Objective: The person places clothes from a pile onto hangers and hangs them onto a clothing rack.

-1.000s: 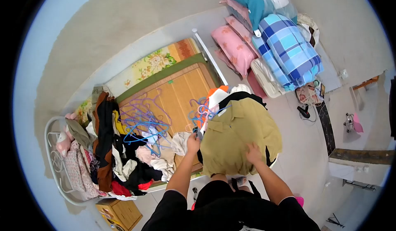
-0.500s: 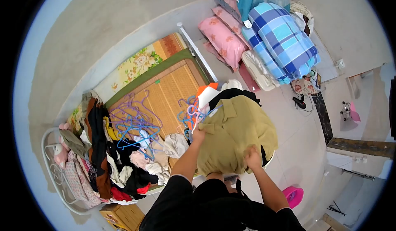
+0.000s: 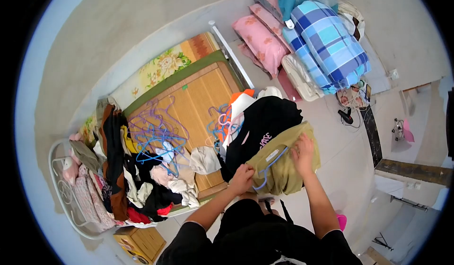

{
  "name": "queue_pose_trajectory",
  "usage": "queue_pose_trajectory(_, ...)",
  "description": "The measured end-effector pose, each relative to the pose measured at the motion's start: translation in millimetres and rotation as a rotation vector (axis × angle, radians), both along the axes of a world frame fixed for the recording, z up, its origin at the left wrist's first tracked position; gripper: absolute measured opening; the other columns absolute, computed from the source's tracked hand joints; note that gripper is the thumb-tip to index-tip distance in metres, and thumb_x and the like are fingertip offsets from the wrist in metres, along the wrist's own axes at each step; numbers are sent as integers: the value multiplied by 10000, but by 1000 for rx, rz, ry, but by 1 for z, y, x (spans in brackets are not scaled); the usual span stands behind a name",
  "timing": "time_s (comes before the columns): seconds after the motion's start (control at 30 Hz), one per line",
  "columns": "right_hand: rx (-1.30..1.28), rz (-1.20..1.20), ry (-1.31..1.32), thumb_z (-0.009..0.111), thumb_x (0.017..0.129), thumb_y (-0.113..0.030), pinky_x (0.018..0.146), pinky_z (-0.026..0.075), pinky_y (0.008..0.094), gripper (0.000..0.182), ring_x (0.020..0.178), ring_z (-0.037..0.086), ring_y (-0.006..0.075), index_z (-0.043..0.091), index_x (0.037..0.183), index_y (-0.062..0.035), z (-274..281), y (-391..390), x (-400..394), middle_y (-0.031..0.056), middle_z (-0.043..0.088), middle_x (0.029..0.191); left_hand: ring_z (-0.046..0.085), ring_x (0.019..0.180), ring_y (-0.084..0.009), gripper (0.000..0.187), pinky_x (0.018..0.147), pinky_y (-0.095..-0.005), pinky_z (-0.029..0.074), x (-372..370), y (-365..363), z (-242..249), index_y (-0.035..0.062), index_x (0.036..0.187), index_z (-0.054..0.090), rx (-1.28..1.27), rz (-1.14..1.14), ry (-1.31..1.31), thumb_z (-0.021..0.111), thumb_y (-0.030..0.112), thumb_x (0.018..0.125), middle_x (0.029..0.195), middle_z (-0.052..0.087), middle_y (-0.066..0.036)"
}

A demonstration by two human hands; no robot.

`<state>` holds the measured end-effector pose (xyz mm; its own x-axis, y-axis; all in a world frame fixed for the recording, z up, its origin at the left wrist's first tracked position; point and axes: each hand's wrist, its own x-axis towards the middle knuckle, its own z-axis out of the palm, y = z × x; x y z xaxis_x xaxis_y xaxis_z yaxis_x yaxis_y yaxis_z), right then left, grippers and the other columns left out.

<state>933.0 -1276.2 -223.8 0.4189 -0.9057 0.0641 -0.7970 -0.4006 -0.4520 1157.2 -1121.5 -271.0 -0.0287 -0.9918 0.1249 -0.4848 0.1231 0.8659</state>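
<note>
Item, one olive shirt (image 3: 293, 180): we find it gathered in front of our legs, drawn back toward us, no longer spread across the clothes beneath. Item, one blue hanger (image 3: 266, 170): now exposed, curving through the shirt's opening beside a pale label (image 3: 272, 156). Item, one black garment (image 3: 259, 123): newly uncovered, pink lettering up, partly overlapped by the shirt. Left hand (image 3: 242, 179): shifted from the bed side to the shirt's near edge, its fingers narrow, holding the cloth just beside the hanger. Right hand (image 3: 303, 155): on the shirt's far side, fingers curled on the fabric; their tips are partly hidden. In effect, as we judge it, the shirt is separated from most of the pile, its hanger within reach but not yet out. Loose hangers (image 3: 156, 129): tangled on the bed (image 3: 203, 95).
</note>
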Motion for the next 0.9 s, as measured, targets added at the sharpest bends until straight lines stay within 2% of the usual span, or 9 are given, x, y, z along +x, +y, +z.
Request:
queue_pose_trajectory(0.13, -26, -173, -215, 675, 662, -41, 1020, 223, 529, 287, 1242, 331, 330, 582, 929, -89, 49, 2, 28, 106, 423, 1280, 476, 876, -323, 236, 757, -378, 409, 13, -19, 13, 24, 825, 516, 11, -131, 27, 537, -44, 600, 927, 497, -135)
queue_pose_trajectory(0.3, 68, 123, 122, 635, 725, -87, 1026, 194, 550, 128, 1166, 416, 319, 579, 840, -89, 23, -3, 13, 92, 547, 965, 480, 928, -331, 253, 803, -383, 412, 14, -20, 17, 36, 864, 534, 0, -291, -17, 553, -4, 615, 991, 512, -132)
queue_pose_trajectory(0.43, 63, 42, 51, 602, 765, -112, 1026, 179, 553, 72, 1118, 452, 326, 585, 829, -86, 15, 10, -15, 98, 552, 857, 526, 930, -316, 255, 824, -364, 435, 38, -26, -44, 33, 943, 558, -25, 54, 162, 534, 33, 689, 1012, 545, -131)
queue_pose_trajectory(0.47, 68, -11, 31, 592, 774, -112, 1026, 176, 551, 63, 1106, 460, 329, 583, 826, -77, 18, 15, -22, 101, 554, 859, 548, 880, -324, 241, 796, -364, 451, 43, -27, -44, 23, 962, 558, 284, 313, 348, 516, 34, 725, 966, 559, -149)
queue_pose_trajectory(0.57, 69, -86, -7, 578, 790, -113, 1025, 173, 545, 64, 1093, 467, 333, 577, 824, -59, 25, 32, -42, 103, 559, 872, 571, 906, -319, 395, 800, -358, 447, 67, -39, -130, -16, 1105, 516, 327, 644, -99, 568, 117, 737, 982, 589, -196)
queue_pose_trajectory(0.6, 73, -107, -25, 574, 796, -115, 1025, 174, 542, 71, 1094, 467, 334, 574, 825, -50, 27, 38, -48, 103, 563, 883, 576, 927, -320, 436, 814, -355, 445, 71, -42, -159, -25, 1141, 502, 443, 721, 108, 579, 120, 737, 1003, 590, -218)
queue_pose_trajectory(0.7, 66, -130, -24, 573, 797, -118, 1026, 174, 537, 75, 1090, 470, 333, 570, 825, -48, 36, 54, -60, 101, 567, 905, 596, 865, -301, 407, 774, -354, 452, 61, -53, -149, -21, 1098, 544, 802, 793, 266, 621, 147, 736, 920, 621, -195)
queue_pose_trajectory(0.8, 75, -140, -21, 577, 795, -117, 1027, 168, 539, 73, 1093, 469, 324, 568, 830, -54, 44, 67, -70, 91, 569, 908, 598, 810, -292, 348, 717, -358, 456, 59, -42, -250, -8, 1058, 570, 813, 727, 363, 610, 161, 756, 869, 628, -169)
queue_pose_trajectory(0.9, 73, -170, -46, 559, 810, -147, 1017, 169, 540, 86, 1086, 473, 330, 581, 829, -66, 46, 78, -84, 90, 576, 909, 587, 735, -303, 229, 658, -381, 444, 21, -46, -154, 2, 958, 576, 615, 885, 215, 572, 156, 789, 793, 612, -173)
